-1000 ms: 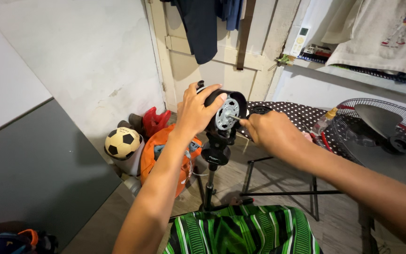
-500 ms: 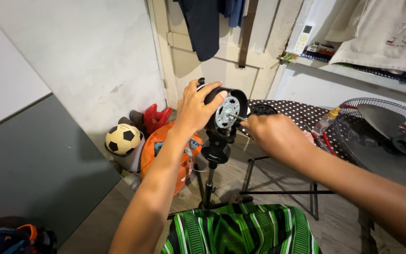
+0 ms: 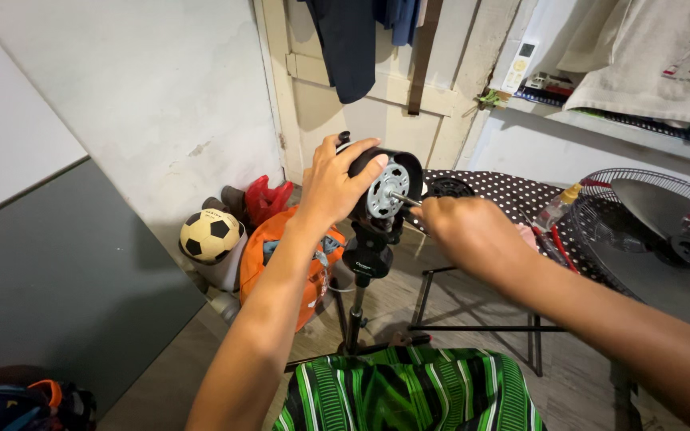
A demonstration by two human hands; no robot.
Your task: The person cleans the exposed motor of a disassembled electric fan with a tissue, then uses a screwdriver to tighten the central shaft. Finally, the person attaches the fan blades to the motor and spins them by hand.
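I see one screened device: a white remote control (image 3: 518,65), slim and rectangular, mounted upright on the wall at upper right, beside the shelf edge. Its small display sits at the top end, pale grey-green; the readout is too small to resolve. I see one small bottle (image 3: 558,207) with a yellow cap on the dotted board; label indistinct.

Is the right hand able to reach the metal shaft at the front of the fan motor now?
Probably yes. The right hand is already at the tip of the metal shaft, with nothing between them, while the left hand grips the black fan motor on its stand.
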